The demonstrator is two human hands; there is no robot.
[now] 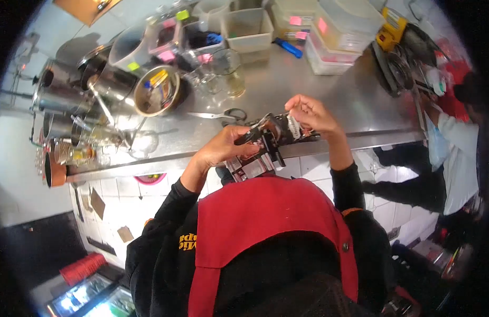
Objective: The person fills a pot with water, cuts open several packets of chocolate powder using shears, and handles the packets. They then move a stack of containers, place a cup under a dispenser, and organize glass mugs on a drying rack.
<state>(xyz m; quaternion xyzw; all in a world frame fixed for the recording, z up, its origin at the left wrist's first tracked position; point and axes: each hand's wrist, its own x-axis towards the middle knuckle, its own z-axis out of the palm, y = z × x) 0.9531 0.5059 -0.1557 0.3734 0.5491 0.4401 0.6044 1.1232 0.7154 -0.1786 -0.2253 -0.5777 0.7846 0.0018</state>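
Observation:
An opened black device (271, 134) with bare inner parts, a white ribbed piece and lighter panels lies at the front edge of the steel counter. I cannot make out its exact kind. My left hand (226, 147) is closed around its left side, thumb on top. Above the device's right end, my right hand (312, 117) has its fingers curled into a pinch; whatever may be in them is too small to tell. Scissors (218, 114) with dark handles lie on the counter just beyond my left hand.
On the steel counter (276, 74) stand a bowl of small items (157, 91), glass jugs (227, 71), plastic bins (248, 29) and a blue marker-like object (288, 47). Metal pots (59, 87) crowd the left end. At right, a person in white (458, 153) stands near the counter.

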